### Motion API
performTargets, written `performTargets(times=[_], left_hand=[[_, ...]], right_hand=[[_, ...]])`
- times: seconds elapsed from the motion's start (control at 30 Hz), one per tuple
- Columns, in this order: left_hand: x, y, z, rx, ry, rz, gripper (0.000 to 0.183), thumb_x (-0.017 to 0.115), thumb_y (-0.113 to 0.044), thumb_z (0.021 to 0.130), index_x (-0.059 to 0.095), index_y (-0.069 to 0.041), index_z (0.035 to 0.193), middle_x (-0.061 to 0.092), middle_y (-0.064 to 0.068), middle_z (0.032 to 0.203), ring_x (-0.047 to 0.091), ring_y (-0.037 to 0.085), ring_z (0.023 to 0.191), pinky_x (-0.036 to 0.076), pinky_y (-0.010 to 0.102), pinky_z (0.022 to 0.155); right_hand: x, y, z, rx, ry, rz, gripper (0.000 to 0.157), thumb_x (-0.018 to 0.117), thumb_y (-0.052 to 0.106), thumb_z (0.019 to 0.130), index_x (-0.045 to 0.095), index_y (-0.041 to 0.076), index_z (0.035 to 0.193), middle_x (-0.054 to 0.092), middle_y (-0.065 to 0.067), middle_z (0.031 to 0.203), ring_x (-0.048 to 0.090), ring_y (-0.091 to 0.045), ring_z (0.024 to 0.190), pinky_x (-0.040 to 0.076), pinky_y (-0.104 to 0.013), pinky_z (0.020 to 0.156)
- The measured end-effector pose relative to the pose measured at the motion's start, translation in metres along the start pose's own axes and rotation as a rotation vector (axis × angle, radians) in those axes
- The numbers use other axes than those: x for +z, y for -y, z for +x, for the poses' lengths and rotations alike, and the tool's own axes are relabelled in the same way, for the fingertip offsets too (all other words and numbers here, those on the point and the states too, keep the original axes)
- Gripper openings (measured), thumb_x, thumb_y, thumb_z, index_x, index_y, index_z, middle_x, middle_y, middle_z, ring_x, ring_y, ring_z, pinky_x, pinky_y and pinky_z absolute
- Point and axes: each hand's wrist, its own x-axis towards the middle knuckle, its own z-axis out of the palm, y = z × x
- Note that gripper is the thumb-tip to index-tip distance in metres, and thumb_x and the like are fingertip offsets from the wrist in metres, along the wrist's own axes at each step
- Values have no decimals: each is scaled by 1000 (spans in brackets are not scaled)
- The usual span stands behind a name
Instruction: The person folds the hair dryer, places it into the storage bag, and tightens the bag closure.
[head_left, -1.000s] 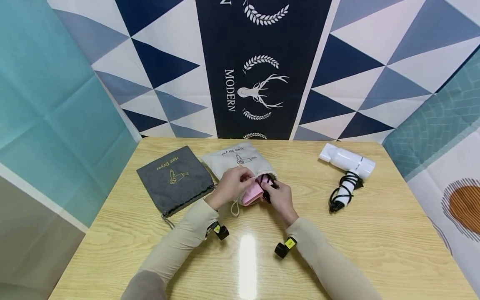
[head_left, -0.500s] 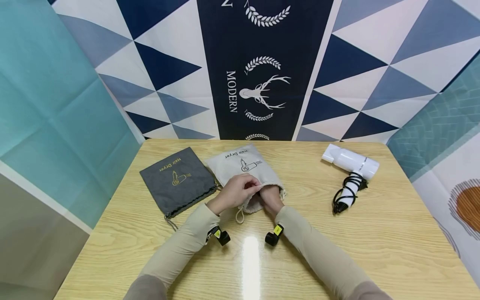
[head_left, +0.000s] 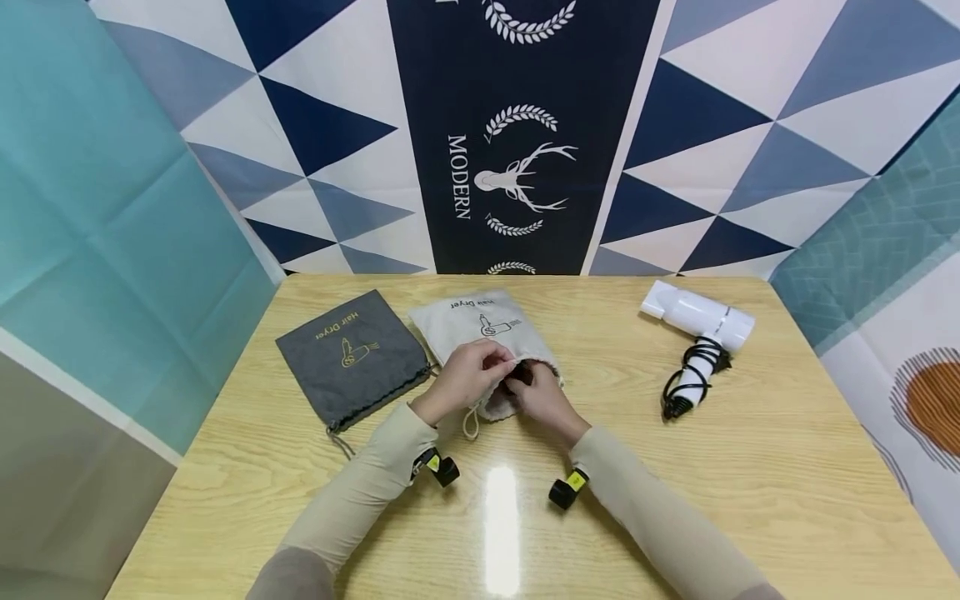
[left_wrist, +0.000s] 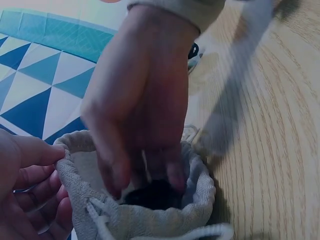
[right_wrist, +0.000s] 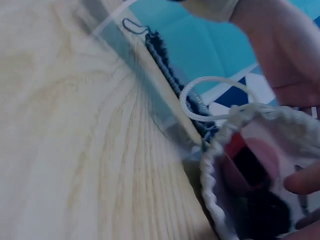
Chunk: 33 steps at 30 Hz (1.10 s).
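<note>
Now the left hand (head_left: 467,377) pinched the rim of the pale bag (head_left: 471,318) between thumb and finger, as it had half a second before. Beside it the right hand (head_left: 551,404) had drawn partly back: earlier sunk to the wrist, it now showed its knuckles at the mouth. Its thumb and fingers stood apart, pointing down over a black bundle (left_wrist: 152,196); I cannot tell whether they touched it. Near those fingertips, inside the bag, lay a pink thing (right_wrist: 268,155), which a second earlier had stuck out of the mouth. Just below the left fingers trailed a drawstring loop (head_left: 471,423). Farther to their left lay a dark grey bag (head_left: 337,367); well right of the right fingers, a white hair dryer (head_left: 693,313) wound with black cord (head_left: 688,375), all on the wooden table (head_left: 600,533).
</note>
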Motion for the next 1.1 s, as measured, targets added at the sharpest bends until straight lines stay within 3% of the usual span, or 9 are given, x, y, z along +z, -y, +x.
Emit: performTargets(times=[0.17, 0.33, 0.57, 1.1], left_hand=[[-1, 1, -1, -17, 4, -27, 14, 64, -22, 95, 71, -10, 98, 69, 3, 93, 60, 11, 81, 48, 21, 74], [-2, 4, -4, -24, -13, -41, 13, 65, -22, 94, 71, -10, 96, 68, 2, 90, 58, 9, 77, 48, 21, 71], [-2, 6, -5, -22, -32, -40, 12, 67, -21, 93, 71, -10, 93, 69, 2, 85, 57, 7, 73, 47, 20, 68], [-2, 2, -8, -26, -35, -65, 11, 67, -18, 91, 72, -8, 90, 68, 2, 82, 56, 5, 70, 47, 18, 66]], right_hand=[[-20, 1, -19, -46, 156, 38, 55, 50, 1, 97, 30, -12, 146, 37, -31, 148, 40, -43, 137, 35, -51, 113], [-36, 4, -30, -94, 213, -10, 52, 54, 7, 97, 37, -9, 144, 44, -29, 145, 49, -43, 129, 42, -51, 106], [-59, 9, -30, -83, 118, -82, 38, 56, 11, 97, 54, -7, 131, 62, -25, 126, 60, -38, 114, 53, -42, 91], [-71, 15, -22, -121, -49, -195, 19, 65, 6, 91, 67, -4, 106, 71, -18, 98, 64, -30, 92, 49, -26, 71]])
